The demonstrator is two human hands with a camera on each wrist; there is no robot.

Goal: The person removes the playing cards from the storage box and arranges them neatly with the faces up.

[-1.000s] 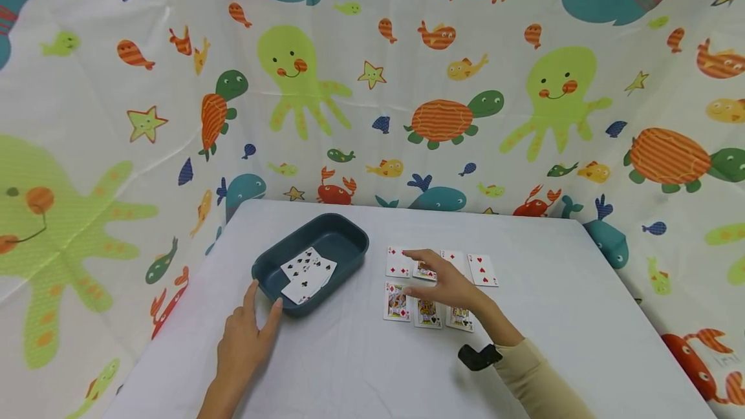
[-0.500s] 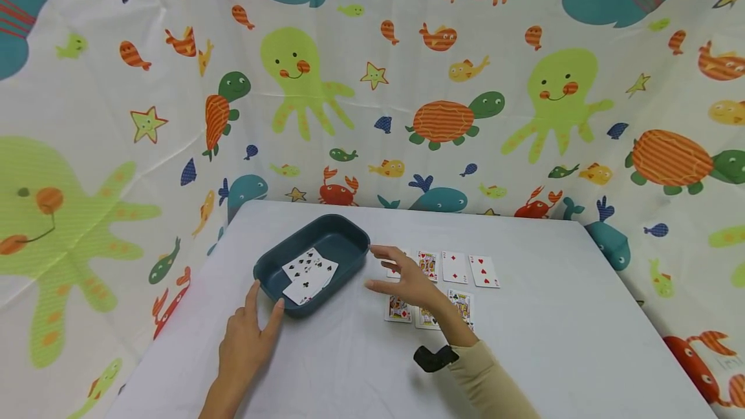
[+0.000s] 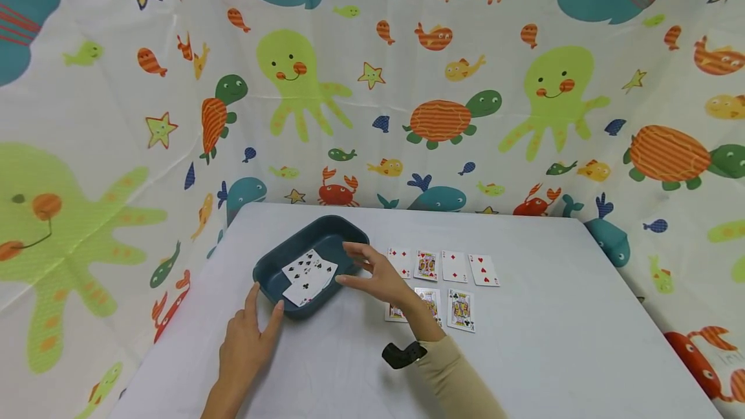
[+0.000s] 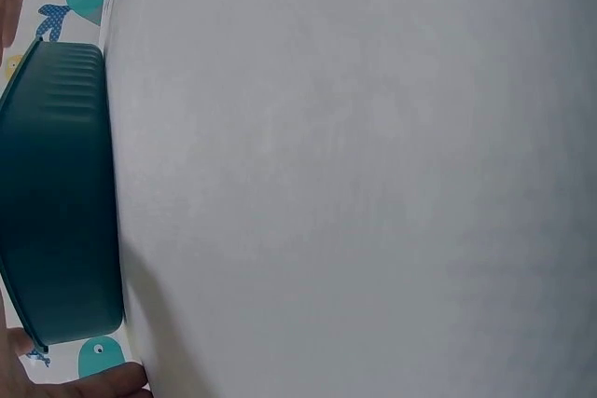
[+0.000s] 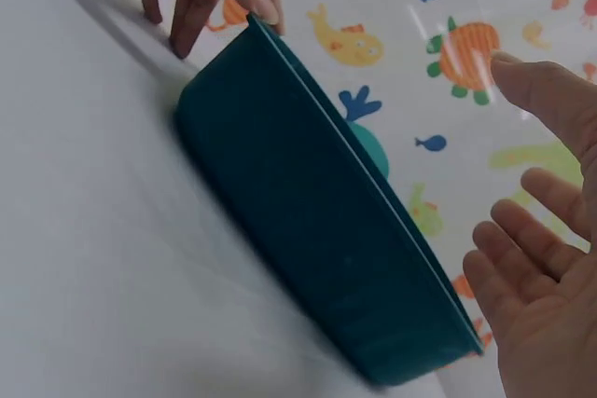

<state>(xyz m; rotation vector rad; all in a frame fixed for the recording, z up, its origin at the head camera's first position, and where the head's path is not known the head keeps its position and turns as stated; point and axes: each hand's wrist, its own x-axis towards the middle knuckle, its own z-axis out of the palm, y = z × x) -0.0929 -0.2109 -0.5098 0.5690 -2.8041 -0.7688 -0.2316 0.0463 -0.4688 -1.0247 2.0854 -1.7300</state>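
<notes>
A dark teal oval tub [image 3: 326,228] stands on the white table with several black-suited playing cards [image 3: 308,277] lying inside. My left hand [image 3: 244,341] rests at the tub's near left end, thumb and index fingertip at its rim. Over the tub's right side hovers my right hand [image 3: 375,277], fingers spread and holding nothing. In the right wrist view that hand's palm [image 5: 541,323] faces the tub's outer wall [image 5: 298,202], with a gap between. To the right lie two rows of face-up cards; my right forearm partly covers the lower row, where a king of clubs [image 3: 461,310] shows.
The upper row includes a face card [image 3: 427,266], a diamond card [image 3: 454,267] and a heart card [image 3: 484,270]. A curtain printed with sea animals [image 3: 442,120] hangs behind the table's far edge. A black strap-like device [image 3: 404,354] sits at my right wrist.
My right hand has moved left from above the rows of cards to the tub's right side, uncovering the upper row. The left hand and the tub have stayed in place.
</notes>
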